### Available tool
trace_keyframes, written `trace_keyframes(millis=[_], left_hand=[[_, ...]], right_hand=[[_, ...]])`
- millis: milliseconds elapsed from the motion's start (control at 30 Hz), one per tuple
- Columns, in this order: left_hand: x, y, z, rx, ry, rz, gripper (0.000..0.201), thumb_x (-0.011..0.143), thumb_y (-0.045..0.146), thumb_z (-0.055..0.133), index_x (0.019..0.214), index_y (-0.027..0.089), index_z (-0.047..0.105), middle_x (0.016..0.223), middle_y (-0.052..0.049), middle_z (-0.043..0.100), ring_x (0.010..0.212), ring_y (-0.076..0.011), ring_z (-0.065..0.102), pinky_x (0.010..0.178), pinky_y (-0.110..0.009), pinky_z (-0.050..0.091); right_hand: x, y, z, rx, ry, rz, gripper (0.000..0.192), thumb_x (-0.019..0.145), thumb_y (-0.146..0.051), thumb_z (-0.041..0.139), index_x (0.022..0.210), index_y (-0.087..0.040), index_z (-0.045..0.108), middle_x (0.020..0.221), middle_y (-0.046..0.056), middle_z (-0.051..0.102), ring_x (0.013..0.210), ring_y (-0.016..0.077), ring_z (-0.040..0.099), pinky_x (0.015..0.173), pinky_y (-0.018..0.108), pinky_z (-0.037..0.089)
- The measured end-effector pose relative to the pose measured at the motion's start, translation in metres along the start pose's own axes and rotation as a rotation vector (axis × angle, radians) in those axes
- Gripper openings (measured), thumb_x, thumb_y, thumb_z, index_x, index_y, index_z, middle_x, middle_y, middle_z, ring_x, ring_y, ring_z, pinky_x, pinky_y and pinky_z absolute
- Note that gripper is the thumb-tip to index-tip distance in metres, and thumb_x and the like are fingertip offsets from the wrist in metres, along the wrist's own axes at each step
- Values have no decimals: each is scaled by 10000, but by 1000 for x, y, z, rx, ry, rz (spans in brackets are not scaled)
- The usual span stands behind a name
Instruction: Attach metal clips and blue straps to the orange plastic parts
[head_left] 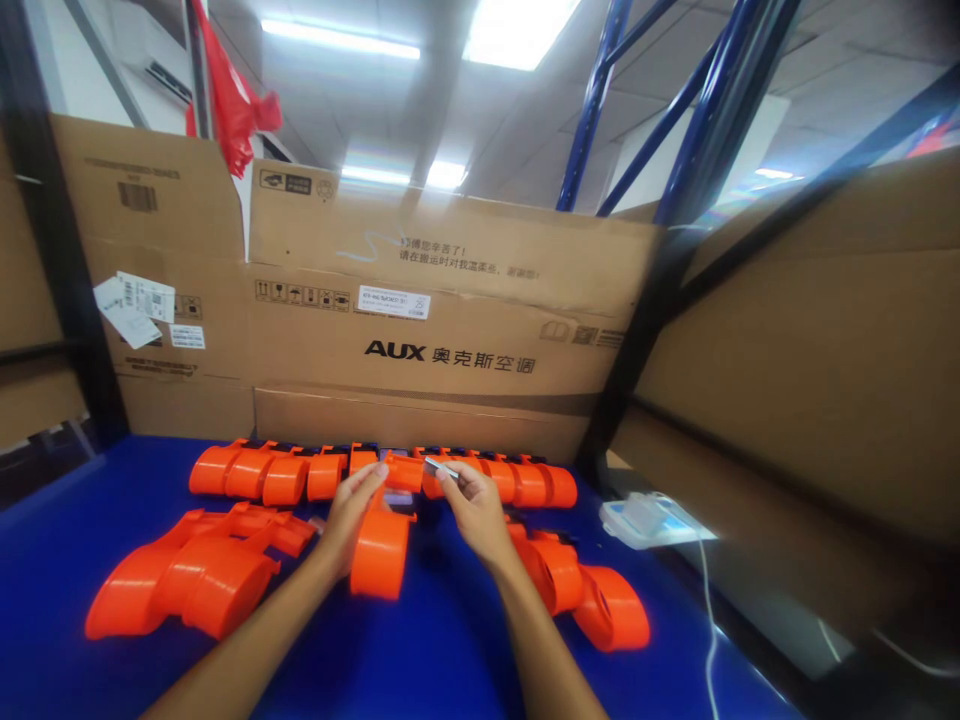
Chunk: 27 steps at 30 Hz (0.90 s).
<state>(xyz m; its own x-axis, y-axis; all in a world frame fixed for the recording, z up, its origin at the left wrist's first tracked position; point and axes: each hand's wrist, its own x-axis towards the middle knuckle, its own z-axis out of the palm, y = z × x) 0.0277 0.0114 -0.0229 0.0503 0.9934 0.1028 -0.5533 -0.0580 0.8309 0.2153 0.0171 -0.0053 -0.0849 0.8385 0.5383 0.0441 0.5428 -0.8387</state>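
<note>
My left hand (pixel 355 505) is closed around an orange plastic part (pixel 380 555) with a rounded, drum-like body below and a narrower arm reaching up and to the right. In my right hand (pixel 477 505) a small, thin, silvery metal strip (pixel 441 468) is pinched between thumb and fingers. It points left, close to the upper end of the orange part; whether the two touch I cannot tell. Behind both hands runs a row of similar orange parts (pixel 285 480) with dark pieces on top.
More orange parts (pixel 225 585) lie together at left, and others (pixel 615 610) rest right of my right arm on the blue tabletop (pixel 315 670). A cardboard wall (pixel 450 300) closes the back. At right stands a white plastic box (pixel 652 520), with a white cable (pixel 709 610) nearby.
</note>
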Motion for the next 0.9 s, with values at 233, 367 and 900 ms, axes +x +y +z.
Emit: trace_keyframes(millis=[233,367,900], left_hand=[[-4,2,1,172,-40,50,463,710,530,782,944,139,702,457,24,573,389,-97,467,408,-194,326],[-10,-1,7,144,-99,55,507,728,502,774,1084,152,686,516,25,603,439,-110,514,443,-196,365],[-3,-6,3,62,8,54,580,680,527,804,1111,151,706,807,-78,752,678,-216,687,632,-304,520]], right_hand=[[0,5,-8,-127,-87,32,303,885,-483,638,897,-188,706,709,-1,615,624,148,515,578,252,403],[1,9,-1,-20,-56,39,305,864,-487,658,956,-198,689,784,17,657,698,168,578,655,275,460],[-3,5,-1,-6,203,10,310,826,-437,708,1018,-205,779,855,62,759,785,231,676,653,337,545]])
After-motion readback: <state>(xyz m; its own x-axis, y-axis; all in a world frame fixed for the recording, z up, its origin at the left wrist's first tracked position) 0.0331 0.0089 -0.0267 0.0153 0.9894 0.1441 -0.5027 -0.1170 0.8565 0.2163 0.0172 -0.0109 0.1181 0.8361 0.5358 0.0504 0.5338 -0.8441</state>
